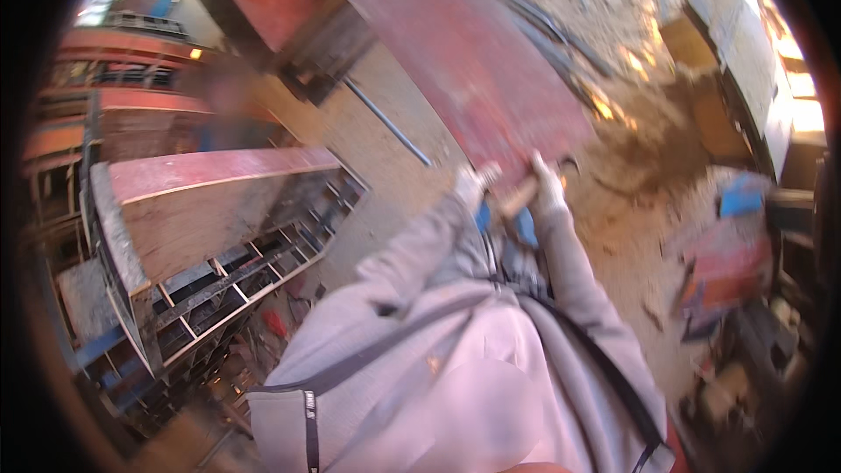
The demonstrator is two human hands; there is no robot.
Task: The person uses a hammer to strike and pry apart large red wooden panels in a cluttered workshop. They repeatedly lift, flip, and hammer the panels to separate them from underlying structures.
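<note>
Two hands, mine, meet at the near end of a long red panel (473,44). My left hand (473,184) lies at the panel's near left corner, its fingers against the edge; blur prevents my telling whether they are clamped there. My right hand (547,186), at the opposite corner, appears closed about the wooden handle of a hammer-like tool (517,199) (a dark curved head shows just past the knuckles). The panel slopes away from my grip, ahead and to the left, and leaves the view at the top; what bears its far end cannot be told.

Progress, as I judge it: the panel is in reach at its near end and the tool is in hand; no fastening or finished joint shows, so the handling of the panel seems unfinished, and how much is left cannot be read.

Farther out, left of my grip, a thin metal pipe (388,123) lies on the sandy ground (377,188); beyond it stands a ribbed frame (241,293) with a red-topped board (223,171). Well to the right of my grip lies a blue scrap (743,195), near reddish debris (725,273).
</note>
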